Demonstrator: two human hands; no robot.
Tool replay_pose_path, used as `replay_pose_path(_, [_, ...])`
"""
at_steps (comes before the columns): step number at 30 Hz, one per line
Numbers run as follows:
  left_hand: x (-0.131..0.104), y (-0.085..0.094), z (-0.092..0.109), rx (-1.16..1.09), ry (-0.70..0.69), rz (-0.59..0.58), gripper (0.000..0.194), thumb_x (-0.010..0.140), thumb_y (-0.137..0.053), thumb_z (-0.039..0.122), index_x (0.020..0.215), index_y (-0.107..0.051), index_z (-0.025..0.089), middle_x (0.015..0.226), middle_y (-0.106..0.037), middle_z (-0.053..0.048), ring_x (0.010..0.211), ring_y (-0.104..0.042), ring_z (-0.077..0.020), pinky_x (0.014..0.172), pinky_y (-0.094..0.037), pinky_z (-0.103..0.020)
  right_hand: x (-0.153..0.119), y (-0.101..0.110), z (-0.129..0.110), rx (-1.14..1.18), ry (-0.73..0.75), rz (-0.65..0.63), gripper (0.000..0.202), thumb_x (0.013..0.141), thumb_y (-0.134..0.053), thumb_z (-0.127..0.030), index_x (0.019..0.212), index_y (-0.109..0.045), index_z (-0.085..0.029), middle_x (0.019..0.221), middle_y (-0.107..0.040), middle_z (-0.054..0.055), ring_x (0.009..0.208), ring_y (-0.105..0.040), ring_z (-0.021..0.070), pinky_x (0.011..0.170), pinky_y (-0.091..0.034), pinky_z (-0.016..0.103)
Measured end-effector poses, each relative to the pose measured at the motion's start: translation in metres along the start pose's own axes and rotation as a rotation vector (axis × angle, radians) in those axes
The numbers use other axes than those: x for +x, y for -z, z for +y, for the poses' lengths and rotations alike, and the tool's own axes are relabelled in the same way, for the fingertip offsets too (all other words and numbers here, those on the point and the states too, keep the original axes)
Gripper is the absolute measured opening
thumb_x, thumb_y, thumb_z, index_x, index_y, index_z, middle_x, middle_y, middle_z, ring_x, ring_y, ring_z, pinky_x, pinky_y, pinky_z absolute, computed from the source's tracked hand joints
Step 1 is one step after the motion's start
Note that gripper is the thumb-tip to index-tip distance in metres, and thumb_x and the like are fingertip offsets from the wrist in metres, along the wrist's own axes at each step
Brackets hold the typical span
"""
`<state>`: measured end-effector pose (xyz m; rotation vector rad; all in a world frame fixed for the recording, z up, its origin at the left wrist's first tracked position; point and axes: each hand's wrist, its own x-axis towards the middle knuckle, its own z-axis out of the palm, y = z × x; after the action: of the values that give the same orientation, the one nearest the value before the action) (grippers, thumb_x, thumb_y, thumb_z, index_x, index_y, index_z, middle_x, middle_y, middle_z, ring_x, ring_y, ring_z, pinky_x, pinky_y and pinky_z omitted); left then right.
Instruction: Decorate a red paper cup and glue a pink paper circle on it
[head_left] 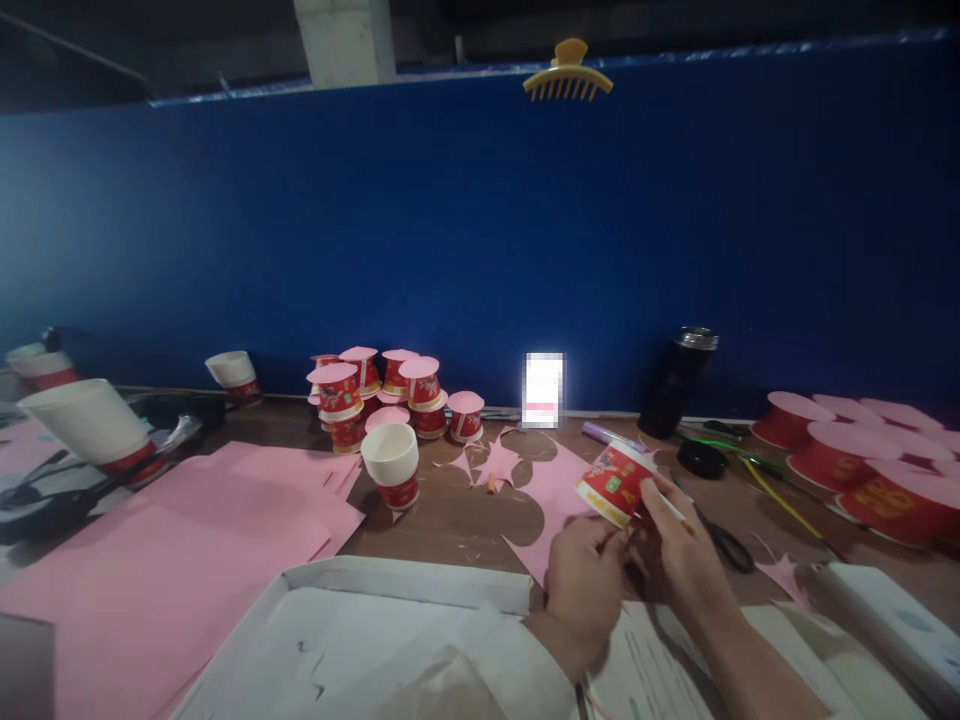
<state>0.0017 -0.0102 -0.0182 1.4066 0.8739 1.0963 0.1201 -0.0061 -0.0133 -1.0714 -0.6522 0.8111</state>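
A red paper cup point(616, 482) with a yellow band is tilted above the table, between my two hands. My right hand point(679, 545) is closed on its right side, the thumb against the wall; a thin orange-tipped stick shows by those fingers, its kind unclear. My left hand point(585, 580) is closed, fingertips pinched at the cup's lower edge, partly hidden. Beneath lies a pink paper sheet point(559, 490) with round cut-outs. Scissors point(727, 545) lie just right of my right hand. Behind the cup is a purple pen-like stick point(607, 435).
Red cups topped with pink discs point(420, 370) are stacked at the back. A white-and-red cup point(391, 465) stands before them. Pink sheets point(225, 540) lie left, a white box lid point(405, 580) in front. A black bottle point(675, 385) and larger red tubs point(844, 450) stand right.
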Motion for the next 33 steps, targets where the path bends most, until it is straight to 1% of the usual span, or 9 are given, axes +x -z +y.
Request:
replay_pose_path(3, [-0.006, 0.005, 0.006, 0.295, -0.12, -0.023, 0.025, 0.091, -0.055, 0.031, 0.085, -0.077, 0.022, 0.092, -0.075, -0.009, 0.082, -0.061, -0.0228, 0.076, -0.045, -0.033, -0.001, -0.004, -0.003, 0.095, -0.109, -0.037, 0.047, 0.073, -0.084, -0.05, 0.112, -0.069, -0.028, 0.096, -0.078, 0.001, 0.087, -0.076, 0.0251, 0.073, -0.063, 0.035])
replay_pose_path(6, [-0.009, 0.008, 0.012, 0.5, -0.181, -0.072, 0.026, 0.093, -0.053, 0.029, 0.094, -0.078, 0.021, 0.1, -0.076, -0.012, 0.087, -0.064, -0.0267, 0.078, -0.045, -0.036, -0.004, -0.008, -0.007, 0.123, -0.125, -0.101, 0.042, 0.072, -0.082, -0.053, 0.103, -0.069, -0.028, 0.1, -0.078, 0.003, 0.095, -0.075, 0.029, 0.078, -0.063, 0.039])
replay_pose_path(9, [-0.008, 0.008, 0.014, 0.62, -0.223, -0.1, 0.028, 0.094, -0.052, 0.028, 0.099, -0.078, 0.019, 0.103, -0.076, -0.015, 0.091, -0.066, -0.03, 0.079, -0.045, -0.038, -0.007, -0.011, -0.011, 0.144, -0.145, -0.144, 0.044, 0.07, -0.082, -0.056, 0.102, -0.07, -0.028, 0.103, -0.079, 0.004, 0.101, -0.074, 0.0315, 0.082, -0.063, 0.043])
replay_pose_path(14, [-0.009, 0.006, 0.016, 0.712, -0.228, -0.127, 0.029, 0.095, -0.052, 0.03, 0.1, -0.078, 0.018, 0.105, -0.076, -0.017, 0.093, -0.068, -0.0329, 0.078, -0.046, -0.04, -0.008, -0.011, -0.014, 0.162, -0.198, -0.116, 0.048, 0.067, -0.085, -0.055, 0.102, -0.071, -0.027, 0.1, -0.079, 0.004, 0.104, -0.073, 0.0315, 0.087, -0.061, 0.044])
replay_pose_path(18, [-0.008, 0.008, 0.014, 0.64, -0.223, -0.107, 0.025, 0.092, -0.056, 0.029, 0.1, -0.078, 0.02, 0.104, -0.077, -0.015, 0.092, -0.067, -0.0306, 0.079, -0.047, -0.039, -0.01, -0.011, -0.014, 0.2, -0.226, -0.097, 0.047, 0.063, -0.089, -0.053, 0.097, -0.071, -0.025, 0.098, -0.079, 0.004, 0.103, -0.074, 0.0314, 0.088, -0.061, 0.042])
replay_pose_path(23, [0.001, 0.005, -0.003, 0.192, -0.167, -0.079, 0.021, 0.089, -0.059, 0.026, 0.08, -0.077, 0.019, 0.087, -0.075, -0.006, 0.078, -0.062, -0.0195, 0.072, -0.047, -0.03, -0.012, -0.013, -0.018, 0.195, -0.164, -0.093, 0.052, 0.065, -0.089, -0.046, 0.11, -0.069, -0.028, 0.098, -0.079, 0.003, 0.096, -0.076, 0.029, 0.084, -0.062, 0.04])
replay_pose_path(26, [0.004, 0.002, -0.01, -0.012, -0.119, -0.082, 0.019, 0.087, -0.06, 0.023, 0.081, -0.077, 0.018, 0.086, -0.074, -0.004, 0.077, -0.061, -0.0167, 0.069, -0.046, -0.027, -0.013, -0.015, -0.02, 0.196, -0.161, -0.062, 0.055, 0.061, -0.092, -0.043, 0.109, -0.068, -0.029, 0.097, -0.079, 0.002, 0.093, -0.077, 0.0288, 0.08, -0.063, 0.039])
replay_pose_path(28, [0.004, 0.001, -0.009, -0.021, -0.132, -0.088, 0.019, 0.086, -0.06, 0.022, 0.079, -0.077, 0.017, 0.085, -0.073, -0.004, 0.076, -0.06, -0.0157, 0.069, -0.045, -0.026, -0.013, -0.015, -0.019, 0.202, -0.159, -0.066, 0.053, 0.061, -0.092, -0.042, 0.105, -0.068, -0.028, 0.097, -0.079, 0.002, 0.092, -0.077, 0.0283, 0.079, -0.063, 0.038])
replay_pose_path(33, [0.001, 0.006, -0.001, 0.129, -0.201, -0.051, 0.021, 0.087, -0.059, 0.02, 0.073, -0.074, 0.019, 0.079, -0.072, -0.002, 0.073, -0.057, -0.015, 0.069, -0.043, -0.027, -0.011, -0.012, -0.013, 0.204, -0.145, -0.102, 0.047, 0.067, -0.089, -0.042, 0.104, -0.066, -0.028, 0.098, -0.079, 0.002, 0.091, -0.077, 0.0267, 0.078, -0.063, 0.036])
